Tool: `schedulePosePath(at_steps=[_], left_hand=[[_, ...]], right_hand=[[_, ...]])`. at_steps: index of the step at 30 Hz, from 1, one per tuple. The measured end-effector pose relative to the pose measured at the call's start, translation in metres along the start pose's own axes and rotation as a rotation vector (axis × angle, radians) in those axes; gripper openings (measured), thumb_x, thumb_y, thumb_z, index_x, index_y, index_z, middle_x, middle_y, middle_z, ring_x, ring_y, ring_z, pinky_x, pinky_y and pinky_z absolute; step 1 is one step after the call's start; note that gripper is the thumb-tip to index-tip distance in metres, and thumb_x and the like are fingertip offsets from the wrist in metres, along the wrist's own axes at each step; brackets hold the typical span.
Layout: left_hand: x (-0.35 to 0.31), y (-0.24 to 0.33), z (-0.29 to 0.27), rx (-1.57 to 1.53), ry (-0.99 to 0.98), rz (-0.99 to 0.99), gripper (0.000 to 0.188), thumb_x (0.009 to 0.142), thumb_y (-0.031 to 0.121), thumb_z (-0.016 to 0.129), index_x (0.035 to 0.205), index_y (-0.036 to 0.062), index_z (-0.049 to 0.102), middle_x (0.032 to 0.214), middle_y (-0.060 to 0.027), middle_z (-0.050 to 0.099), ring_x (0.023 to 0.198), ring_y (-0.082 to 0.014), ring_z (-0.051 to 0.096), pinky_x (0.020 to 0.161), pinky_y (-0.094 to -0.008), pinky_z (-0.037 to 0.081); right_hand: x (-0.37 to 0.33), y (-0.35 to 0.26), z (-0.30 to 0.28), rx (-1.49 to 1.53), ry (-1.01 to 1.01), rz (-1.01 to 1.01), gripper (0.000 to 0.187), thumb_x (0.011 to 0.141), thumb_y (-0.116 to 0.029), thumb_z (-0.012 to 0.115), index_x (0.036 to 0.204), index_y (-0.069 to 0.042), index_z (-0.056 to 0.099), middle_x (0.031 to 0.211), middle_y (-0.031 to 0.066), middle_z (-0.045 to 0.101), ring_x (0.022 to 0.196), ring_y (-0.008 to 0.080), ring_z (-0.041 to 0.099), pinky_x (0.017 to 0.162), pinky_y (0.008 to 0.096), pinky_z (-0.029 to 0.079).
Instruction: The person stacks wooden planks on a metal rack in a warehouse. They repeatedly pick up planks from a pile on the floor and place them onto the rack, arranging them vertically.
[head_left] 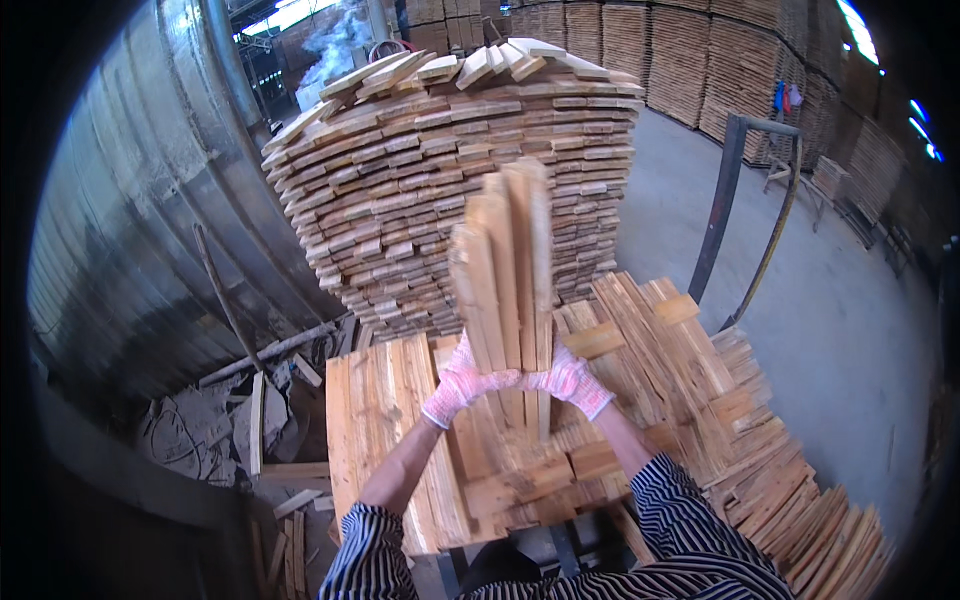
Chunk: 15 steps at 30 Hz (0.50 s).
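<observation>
curved, ribbed metal wall [130, 200] at left of frame, slender pole [222, 290] leaning against it, scattered debris [205, 430] at lower left, whitish smoke [335, 50] at upper left, distant board stacks [675, 65] at upper right, upright metal frame [722, 205] on grey floor [860, 330] at right

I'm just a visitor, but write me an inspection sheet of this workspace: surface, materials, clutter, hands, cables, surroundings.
Surface: rows of boards, some laid crosswise.
Job's things: a raised bundle of narrow wooden pieces, its top ends uneven.
Clutter: offcuts and debris on the floor at left.
Grippers: no robot; gloved left hand and gloved right hand both clasp the bundle.
Cables: reddish loops behind the tall stack; cannot tell whether cable or hose.
Surroundings: tall stack ahead, ribbed metal wall at left, metal frame at right.
</observation>
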<state>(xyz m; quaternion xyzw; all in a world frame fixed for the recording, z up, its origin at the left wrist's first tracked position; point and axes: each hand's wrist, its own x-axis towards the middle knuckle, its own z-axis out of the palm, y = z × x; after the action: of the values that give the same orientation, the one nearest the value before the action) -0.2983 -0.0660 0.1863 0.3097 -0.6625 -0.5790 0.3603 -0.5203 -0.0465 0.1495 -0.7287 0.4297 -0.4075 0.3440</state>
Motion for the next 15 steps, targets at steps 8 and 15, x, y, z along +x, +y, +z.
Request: schedulePosePath(at_steps=[8,15], left_hand=[[-0.054,-0.016,-0.063,-0.89,0.372,-0.154,0.053,0.084,0.029,0.078,0.125,-0.0014,0.063,0.116,-0.0132,0.07,0.109,-0.0277,0.067,0.098,-0.0424,0.055],[-0.116,-0.066,-0.109,-1.007,0.494,-0.294,0.082,0.078,0.044,0.085,0.14,0.0007,0.054,0.124,-0.0176,0.067,0.112,-0.0353,0.066,0.104,-0.0474,0.053]], right_hand=[[0.038,-0.14,0.063,0.199,0.185,0.312,0.127,0.074,-0.031,0.094,0.163,-0.001,0.009,0.157,0.0212,0.041,0.147,0.026,0.037,0.122,0.0366,0.029],[-0.033,-0.018,0.029,-0.23,0.265,0.7,0.113,0.072,-0.039,0.089,0.162,-0.011,0.026,0.151,0.0259,0.049,0.139,0.0374,0.049,0.115,0.0408,0.04]])
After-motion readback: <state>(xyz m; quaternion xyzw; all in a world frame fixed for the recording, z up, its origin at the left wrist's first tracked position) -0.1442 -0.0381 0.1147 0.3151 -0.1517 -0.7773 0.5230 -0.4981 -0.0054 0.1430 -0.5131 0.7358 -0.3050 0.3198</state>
